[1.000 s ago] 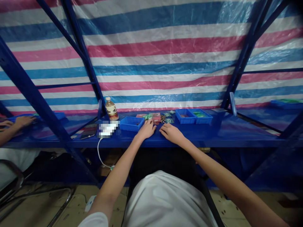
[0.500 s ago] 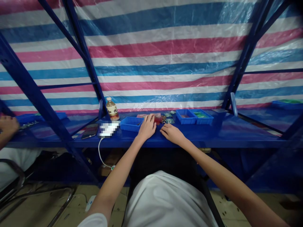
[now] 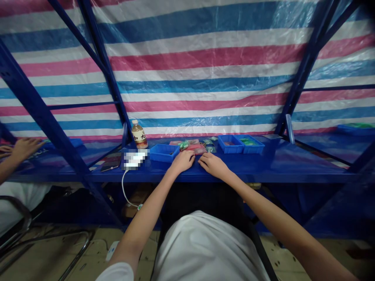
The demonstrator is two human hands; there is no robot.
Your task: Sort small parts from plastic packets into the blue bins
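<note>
The left hand (image 3: pixel 181 162) is laid palm-down near the front of the bench (image 3: pixel 263 168), its fingers loosely curled and nothing visibly gripped. The right hand (image 3: pixel 212 164) is held almost flat and half open, also empty, with its fingertips just beside those of the left. Both are placed just short of a pile of small plastic packets (image 3: pixel 191 146), with a red packet (image 3: pixel 197 148) nearest, between a blue plastic tray (image 3: pixel 164 153) and two further blue trays (image 3: pixel 240 144). Whether the red packet is being touched cannot be told. Compared with the earlier frame, the left hand has been lowered and drawn back from the packets, over which its fingers were spread.
</note>
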